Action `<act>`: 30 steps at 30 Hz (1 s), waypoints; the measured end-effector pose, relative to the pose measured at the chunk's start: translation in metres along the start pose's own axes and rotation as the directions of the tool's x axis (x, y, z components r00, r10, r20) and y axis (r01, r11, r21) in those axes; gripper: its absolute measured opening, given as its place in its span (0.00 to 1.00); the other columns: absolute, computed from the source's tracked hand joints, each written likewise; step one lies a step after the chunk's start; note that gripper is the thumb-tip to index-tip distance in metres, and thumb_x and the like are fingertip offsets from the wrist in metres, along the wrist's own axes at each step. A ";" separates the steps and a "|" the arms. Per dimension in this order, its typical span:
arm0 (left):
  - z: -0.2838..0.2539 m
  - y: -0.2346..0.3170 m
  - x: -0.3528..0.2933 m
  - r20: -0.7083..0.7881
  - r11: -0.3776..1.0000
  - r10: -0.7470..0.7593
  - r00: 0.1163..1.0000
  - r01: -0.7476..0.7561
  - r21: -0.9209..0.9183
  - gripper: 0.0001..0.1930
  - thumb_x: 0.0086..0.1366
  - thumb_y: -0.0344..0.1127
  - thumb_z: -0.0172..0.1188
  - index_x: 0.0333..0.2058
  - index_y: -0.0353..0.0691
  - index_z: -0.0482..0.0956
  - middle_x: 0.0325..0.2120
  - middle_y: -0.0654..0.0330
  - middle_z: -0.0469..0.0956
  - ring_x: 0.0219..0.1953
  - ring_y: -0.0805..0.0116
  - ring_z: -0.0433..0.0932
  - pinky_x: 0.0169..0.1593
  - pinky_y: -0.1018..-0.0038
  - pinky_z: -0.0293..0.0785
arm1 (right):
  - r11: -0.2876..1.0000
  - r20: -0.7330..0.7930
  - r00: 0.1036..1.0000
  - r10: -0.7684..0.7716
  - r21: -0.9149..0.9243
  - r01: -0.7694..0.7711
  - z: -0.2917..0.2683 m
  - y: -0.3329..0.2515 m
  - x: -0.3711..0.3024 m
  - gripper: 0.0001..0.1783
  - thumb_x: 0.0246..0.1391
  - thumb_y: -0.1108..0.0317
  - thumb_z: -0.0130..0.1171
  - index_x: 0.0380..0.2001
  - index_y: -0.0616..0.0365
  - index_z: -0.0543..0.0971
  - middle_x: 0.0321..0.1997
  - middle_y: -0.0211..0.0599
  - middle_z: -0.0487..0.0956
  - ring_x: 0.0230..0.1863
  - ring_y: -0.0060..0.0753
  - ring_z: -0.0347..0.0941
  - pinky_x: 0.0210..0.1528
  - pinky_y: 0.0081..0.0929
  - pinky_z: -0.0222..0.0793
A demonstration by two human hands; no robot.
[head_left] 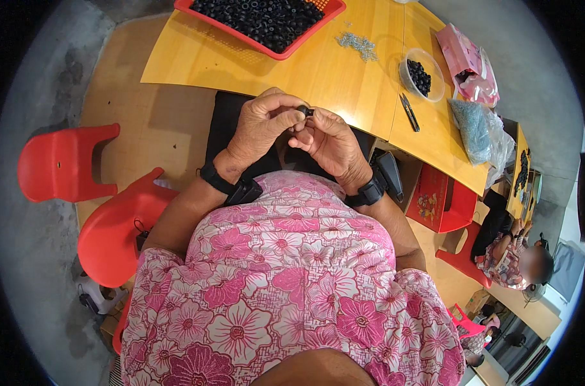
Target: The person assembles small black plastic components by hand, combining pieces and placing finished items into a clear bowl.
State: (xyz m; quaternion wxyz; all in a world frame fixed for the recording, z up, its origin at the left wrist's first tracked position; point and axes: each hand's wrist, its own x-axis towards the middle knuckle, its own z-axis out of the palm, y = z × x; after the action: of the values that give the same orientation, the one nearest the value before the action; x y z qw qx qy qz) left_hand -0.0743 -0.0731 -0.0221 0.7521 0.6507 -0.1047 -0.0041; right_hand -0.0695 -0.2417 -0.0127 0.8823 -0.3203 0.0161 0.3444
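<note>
Just beyond the table's near edge, over my lap, both hands meet at a small black rounded part (305, 111). My left hand (257, 128) pinches it between thumb and fingertips. From the other side, the thumb and forefinger of my right hand (334, 143) close on its right end, with the other fingers curled below. Fingertips cover much of the part, so its exact kind does not show. A red basket (276, 53) ahead holds a heap of similar black parts (267, 22). Small clear pieces (358, 45) lie loose on the yellow table (344, 83).
A clear bowl (441, 90) of black parts stands at right, near a slim black tool (409, 113), a pink bag (466, 58) and a plastic bag of small pieces (471, 132). Red stools (64, 164) stand left. Another person (508, 260) sits far right.
</note>
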 end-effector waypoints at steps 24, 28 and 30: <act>-0.014 0.016 0.009 0.065 0.927 0.189 0.980 -0.200 0.319 0.08 0.51 0.23 0.62 0.32 0.35 0.80 0.25 0.63 0.73 0.25 0.78 0.73 0.29 0.82 0.69 | 1.000 0.007 1.000 -0.020 0.002 0.020 0.010 0.002 0.003 0.16 0.59 0.58 0.51 0.32 0.63 0.75 0.26 0.29 0.71 0.24 0.22 0.63 0.39 0.29 0.70; -0.013 0.009 0.006 0.007 0.936 0.171 0.985 -0.165 0.310 0.07 0.51 0.22 0.62 0.32 0.35 0.80 0.24 0.64 0.73 0.24 0.78 0.72 0.29 0.83 0.69 | 1.000 -0.013 1.000 0.008 -0.009 -0.008 0.010 0.001 0.004 0.16 0.60 0.58 0.50 0.33 0.63 0.74 0.26 0.30 0.71 0.24 0.23 0.63 0.38 0.28 0.70; -0.012 0.010 0.004 -0.007 0.934 0.161 0.987 -0.150 0.323 0.07 0.51 0.22 0.62 0.32 0.35 0.80 0.23 0.64 0.73 0.24 0.79 0.72 0.29 0.83 0.69 | 0.999 -0.054 0.998 0.044 -0.005 -0.044 0.009 0.000 0.004 0.15 0.60 0.59 0.50 0.33 0.63 0.74 0.26 0.30 0.72 0.24 0.23 0.63 0.38 0.28 0.70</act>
State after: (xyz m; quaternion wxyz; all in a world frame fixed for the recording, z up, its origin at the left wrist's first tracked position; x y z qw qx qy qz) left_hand -0.0700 -0.0608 -0.0133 0.6355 0.7543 -0.1424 0.0833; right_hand -0.0684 -0.2335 -0.0064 0.8728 -0.3319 0.0457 0.3550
